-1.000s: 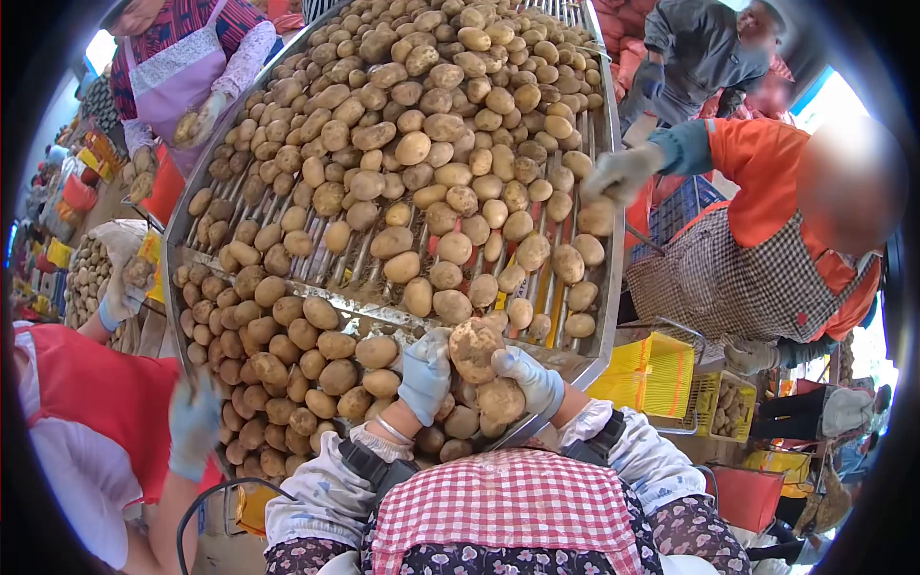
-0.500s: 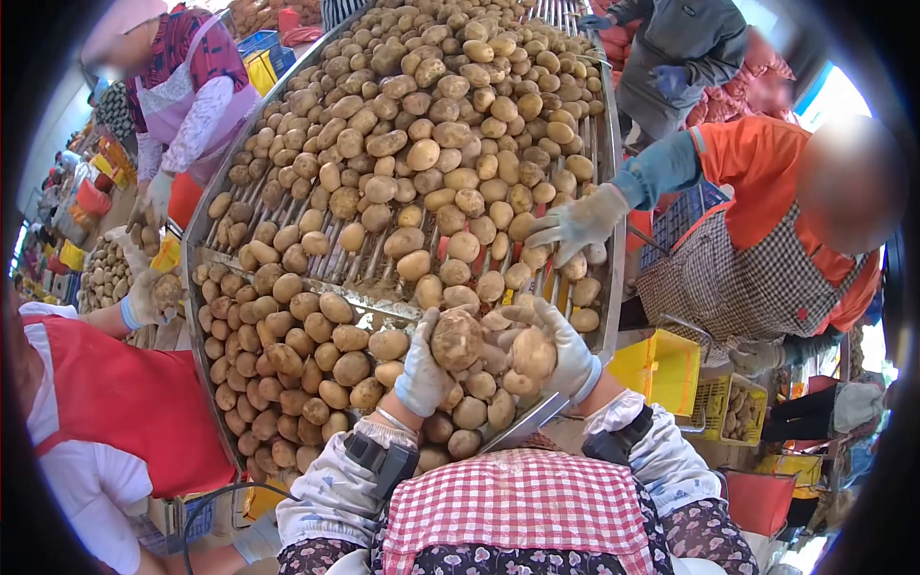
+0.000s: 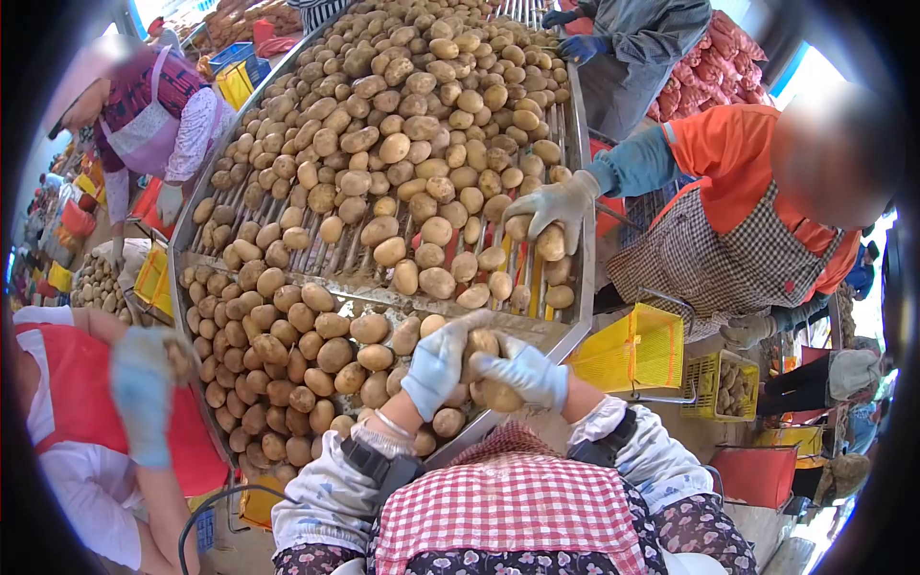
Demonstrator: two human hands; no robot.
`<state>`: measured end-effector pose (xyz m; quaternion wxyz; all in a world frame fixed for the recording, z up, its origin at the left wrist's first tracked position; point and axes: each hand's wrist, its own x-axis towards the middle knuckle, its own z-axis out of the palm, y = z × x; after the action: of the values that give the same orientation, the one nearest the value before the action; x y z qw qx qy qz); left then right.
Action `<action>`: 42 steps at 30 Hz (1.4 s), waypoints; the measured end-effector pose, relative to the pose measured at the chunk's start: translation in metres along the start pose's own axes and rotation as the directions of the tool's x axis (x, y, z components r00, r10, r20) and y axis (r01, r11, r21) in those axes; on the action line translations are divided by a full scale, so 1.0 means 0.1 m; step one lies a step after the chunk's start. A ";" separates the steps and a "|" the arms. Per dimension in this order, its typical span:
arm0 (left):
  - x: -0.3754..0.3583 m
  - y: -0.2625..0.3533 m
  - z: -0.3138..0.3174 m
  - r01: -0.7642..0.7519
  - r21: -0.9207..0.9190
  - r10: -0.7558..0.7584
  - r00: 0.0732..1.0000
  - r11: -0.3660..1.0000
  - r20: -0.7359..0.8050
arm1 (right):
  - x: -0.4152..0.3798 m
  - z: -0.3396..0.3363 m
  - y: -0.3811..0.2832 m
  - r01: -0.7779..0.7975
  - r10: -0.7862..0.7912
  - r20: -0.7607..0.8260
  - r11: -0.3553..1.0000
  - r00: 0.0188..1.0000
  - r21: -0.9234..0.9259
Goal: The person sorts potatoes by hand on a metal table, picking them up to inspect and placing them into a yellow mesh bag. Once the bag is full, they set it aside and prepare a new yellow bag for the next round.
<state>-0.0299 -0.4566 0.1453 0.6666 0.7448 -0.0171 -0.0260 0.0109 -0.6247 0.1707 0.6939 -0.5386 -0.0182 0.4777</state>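
Note:
My left hand (image 3: 437,362), in a pale glove, curls round a potato (image 3: 482,342) at the near edge of the sorting table. Close against it, my right hand (image 3: 529,372) has its fingers bent over another potato (image 3: 501,395). The two hands almost touch, and the gloves partly cover both potatoes. Left of my hands lies a heap of potatoes (image 3: 334,356) on the near tray. Beyond it, many more potatoes (image 3: 394,148) lie on the metal roller bars (image 3: 311,251).
At the right, a co-worker's gloved hand (image 3: 561,209) grips potatoes over the rollers. A person in a red apron (image 3: 67,393) stands close at left. A yellow basket (image 3: 628,355) hangs beside the table's metal rim (image 3: 582,321); a yellow crate (image 3: 721,386) stands on the floor.
My hands have come together from apart, each still with a potato. The co-worker's hand at right has closed on potatoes. The red-aproned person's gloved hand has swung down towards me.

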 end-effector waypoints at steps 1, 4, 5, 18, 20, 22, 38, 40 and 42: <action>-0.03 0.00 0.06 0.012 -0.037 -0.012 1.000 0.999 0.016 | 0.06 -0.09 0.07 -0.043 0.044 -0.003 0.967 0.999 -0.251; -0.07 0.07 0.04 0.168 -0.319 -0.167 0.985 0.933 0.030 | 0.15 -0.18 0.18 -0.048 0.055 0.051 0.991 0.997 -0.129; -0.07 0.05 0.04 0.168 -0.314 -0.167 0.985 0.934 0.030 | 0.13 -0.17 0.15 -0.040 0.041 0.065 0.999 0.997 -0.019; -0.16 -0.42 -0.15 0.195 0.896 -0.006 0.978 0.399 -0.210 | -1.20 -1.99 0.49 0.196 0.088 -0.394 0.757 0.915 0.624; 0.03 -0.41 -0.05 0.123 0.911 0.096 0.980 0.393 -0.174 | -1.34 -2.08 0.63 0.270 0.119 -0.544 0.767 0.831 0.581; 0.29 -0.35 0.12 0.013 0.876 0.141 0.986 0.482 -0.092 | -1.37 -2.05 0.63 0.343 0.067 -0.599 0.767 0.798 0.543; -0.31 -0.71 0.23 0.166 0.976 -0.006 0.986 0.143 -0.167 | -1.65 -2.02 0.68 0.298 0.034 -0.345 0.430 0.938 0.852; -0.39 -0.71 0.22 0.211 0.970 0.002 0.977 0.118 -0.213 | -1.48 -1.97 0.60 0.245 -0.053 -0.246 0.424 0.968 0.872; -0.29 -0.71 0.21 0.259 0.939 -0.029 0.965 0.225 -0.260 | -1.35 -1.87 0.49 0.178 -0.232 -0.074 0.474 0.970 0.862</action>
<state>-0.0604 -0.4684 0.0731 0.0588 0.9930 0.1023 -0.0020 0.0073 -0.8550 0.1209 0.9206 -0.1012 0.1398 0.3504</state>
